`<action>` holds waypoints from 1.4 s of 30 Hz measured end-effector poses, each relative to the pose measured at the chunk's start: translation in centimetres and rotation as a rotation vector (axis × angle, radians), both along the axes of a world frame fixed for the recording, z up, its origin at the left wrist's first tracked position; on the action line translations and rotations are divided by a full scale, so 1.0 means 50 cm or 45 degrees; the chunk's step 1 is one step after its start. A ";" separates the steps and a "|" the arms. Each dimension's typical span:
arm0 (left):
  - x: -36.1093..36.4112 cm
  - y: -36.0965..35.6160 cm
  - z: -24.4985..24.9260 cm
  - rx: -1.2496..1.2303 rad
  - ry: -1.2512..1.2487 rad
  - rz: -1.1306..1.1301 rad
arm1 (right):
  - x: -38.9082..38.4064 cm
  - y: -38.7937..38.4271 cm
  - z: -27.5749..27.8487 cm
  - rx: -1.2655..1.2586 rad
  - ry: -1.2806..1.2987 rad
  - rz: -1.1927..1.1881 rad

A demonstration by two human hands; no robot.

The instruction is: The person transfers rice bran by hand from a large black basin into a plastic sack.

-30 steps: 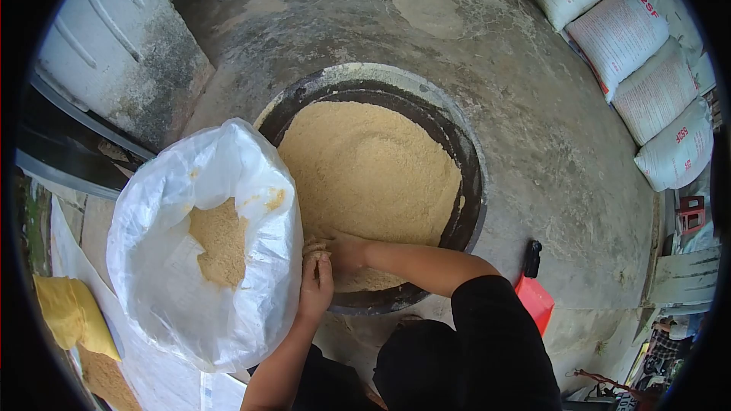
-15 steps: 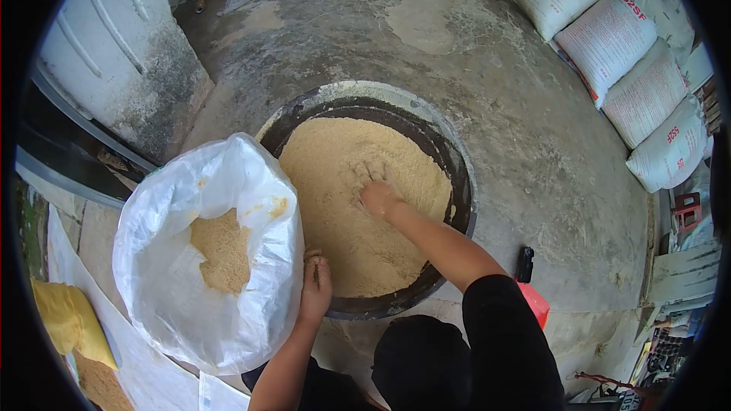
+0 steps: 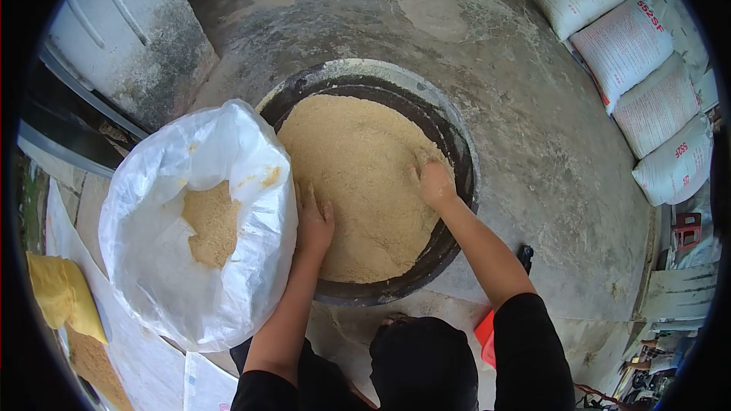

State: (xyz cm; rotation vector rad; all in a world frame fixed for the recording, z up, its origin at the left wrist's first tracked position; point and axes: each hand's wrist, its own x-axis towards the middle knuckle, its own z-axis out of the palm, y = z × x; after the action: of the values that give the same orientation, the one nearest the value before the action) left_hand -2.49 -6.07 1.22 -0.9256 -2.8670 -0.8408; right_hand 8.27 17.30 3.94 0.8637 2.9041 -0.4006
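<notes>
A wide dark round tub holds a broad heap of pale yellow, crumbly meal. On the heap's right side, close to the tub's inner wall, my right hand has its fingertips dipped in the meal, fingers apart. My left hand lies at the heap's left edge, between the meal and a large white plastic bag; its fingers are stretched out, with the thumb apart. Some of the same-looking meal sits inside the open bag.
Several full white sacks lie along the right side. A white column stands at left. A yellow sack lies at lower left. A red object and a small black object are near my right arm.
My right hand has moved from the middle of the meal to its right side. My left hand has moved forward from beside the bag onto the heap's left edge. The view has shifted slightly.
</notes>
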 end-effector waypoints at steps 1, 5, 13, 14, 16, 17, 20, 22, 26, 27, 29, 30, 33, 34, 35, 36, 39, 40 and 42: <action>-0.013 0.013 -0.009 -0.001 -0.005 0.012 | -0.006 0.006 -0.013 0.007 0.115 -0.135; -0.047 0.057 -0.055 0.056 -0.069 0.259 | -0.031 0.033 -0.077 0.031 0.580 -0.289; -0.017 0.163 -0.119 0.978 -0.686 0.491 | -0.136 -0.077 -0.165 -0.778 0.955 -0.600; -0.009 0.181 -0.120 1.227 -0.889 0.645 | -0.146 -0.091 -0.184 -0.926 1.065 -0.699; 0.003 0.202 -0.108 1.493 -1.078 0.807 | -0.155 -0.132 -0.162 -1.142 1.171 -0.835; 0.006 0.206 -0.096 1.622 -1.219 0.876 | -0.159 -0.146 -0.148 -1.354 1.268 -0.991; 0.016 0.206 -0.059 1.808 -1.402 0.970 | -0.164 -0.161 -0.155 -1.755 1.458 -1.182; 0.016 0.201 -0.011 1.864 -1.444 0.973 | -0.157 -0.174 -0.100 -1.847 1.493 -1.198; 0.017 0.198 0.092 1.906 -1.380 0.814 | -0.155 -0.180 0.017 -2.013 1.584 -1.123; 0.017 0.193 0.112 1.851 -1.284 0.729 | -0.154 -0.182 0.045 -2.026 1.552 -1.096; 0.016 0.174 0.180 1.890 -1.237 0.645 | -0.162 -0.195 0.110 -1.969 1.630 -0.952; 0.006 0.159 0.220 1.899 -1.207 0.522 | -0.169 -0.215 0.169 -1.998 1.607 -0.917; -0.018 0.092 0.332 1.719 -1.093 0.504 | -0.195 -0.289 0.299 -2.157 1.543 -0.829; -0.030 0.077 0.356 1.957 -1.011 0.461 | -0.210 -0.309 0.312 -2.142 1.536 -0.746; -0.042 0.053 0.380 1.965 -0.991 0.459 | -0.226 -0.326 0.328 -2.119 1.529 -0.660; -0.053 0.020 0.409 2.028 -0.925 0.508 | -0.236 -0.373 0.376 -2.099 1.507 -0.641; -0.100 -0.081 0.404 1.853 -0.624 0.674 | -0.293 -0.468 0.377 -1.873 1.387 -0.577; -0.111 -0.114 0.396 1.857 -0.619 0.674 | -0.301 -0.500 0.380 -1.744 1.330 -0.435; -0.125 -0.168 0.382 1.617 -0.338 0.748 | -0.317 -0.539 0.368 -1.617 1.269 -0.313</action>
State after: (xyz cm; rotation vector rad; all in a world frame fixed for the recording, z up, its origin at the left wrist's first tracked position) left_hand -8.73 -14.48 20.32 0.1725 -1.7866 -2.2320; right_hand -7.57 -9.67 22.34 0.8076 2.1190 -2.8489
